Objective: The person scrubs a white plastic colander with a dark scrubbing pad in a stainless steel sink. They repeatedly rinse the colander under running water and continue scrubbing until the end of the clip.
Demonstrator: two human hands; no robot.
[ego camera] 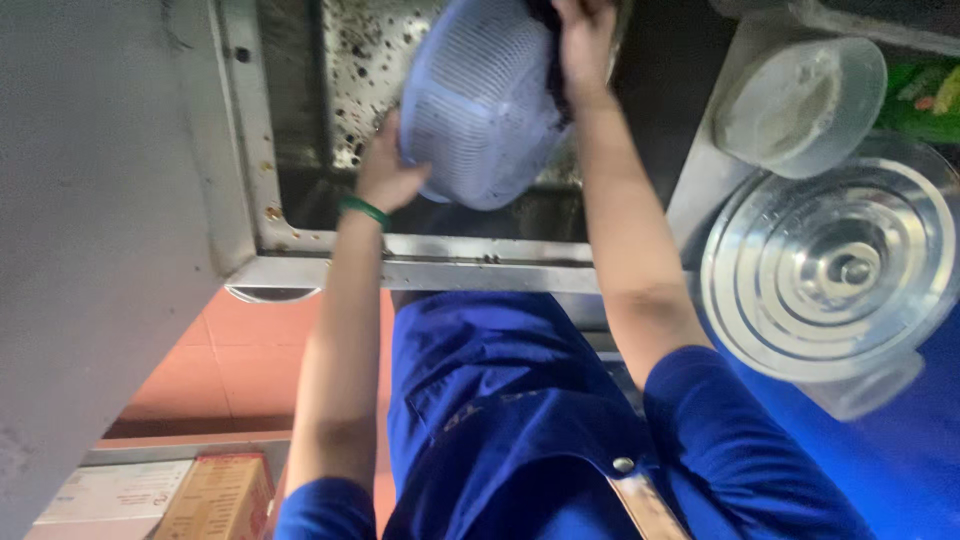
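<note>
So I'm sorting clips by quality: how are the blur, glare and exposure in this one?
Head view: motion-blurred throughout, the strainer and both hands soft; glare rings on the metal lid; the sink interior is dark, with the left wall evenly lit.

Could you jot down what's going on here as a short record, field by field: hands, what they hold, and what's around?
Held thing: pale blue plastic colander, tilted over a steel sink
Left hand: grips the colander's lower rim; green band on the wrist
Right hand: grips the colander's upper rim
Sink state: wall speckled with dark bits
Beside the sink: round metal lid with a knob, and a clear plastic tub
Clothing: blue apron
Floor: reddish tiles, cardboard boxes
</note>
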